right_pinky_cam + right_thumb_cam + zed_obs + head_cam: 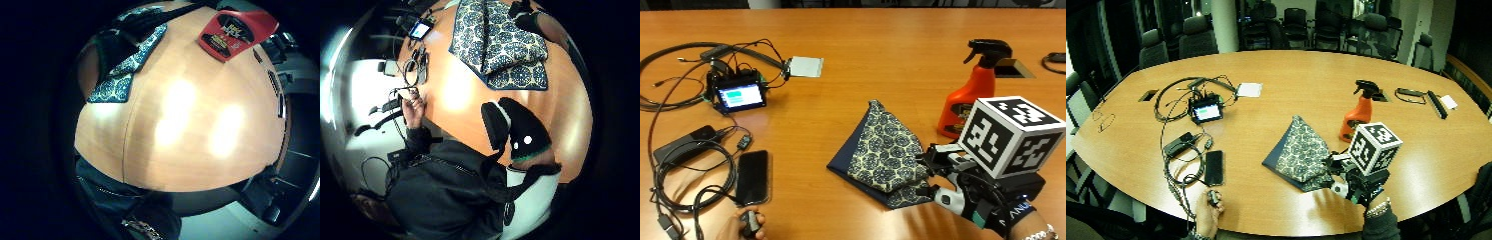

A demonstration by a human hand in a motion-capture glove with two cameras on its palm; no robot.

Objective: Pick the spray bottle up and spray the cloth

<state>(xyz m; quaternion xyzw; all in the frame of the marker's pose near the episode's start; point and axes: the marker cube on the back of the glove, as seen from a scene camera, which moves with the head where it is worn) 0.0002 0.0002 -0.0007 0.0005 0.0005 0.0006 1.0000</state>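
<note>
Orange spray bottle (pixel 964 105) stood upright at one o'clock from the patterned cloth (pixel 885 150). At the cloth's five o'clock corner hovered the gloved right hand (pixel 959 187), fingers relaxed, holding nothing.

A large oval wooden table (pixel 1285 67) fills the room, its orange-brown top glossy with soft patches of reflected light. Dark office chairs (pixel 1192 40) stand around its far side and left end, pushed close to the edge. A pale pillar (pixel 1224 25) rises behind the far chairs, with dark glass or wall on either side of it. On the left, a bright window (pixel 1069 60) lets in light. At far right a curved wooden rail (pixel 1469 75) runs along the wall. Two small dark cable hatches (pixel 1148 95) are set into the table top, one far left, one right of centre. The floor under the near table edge is pale.
</note>
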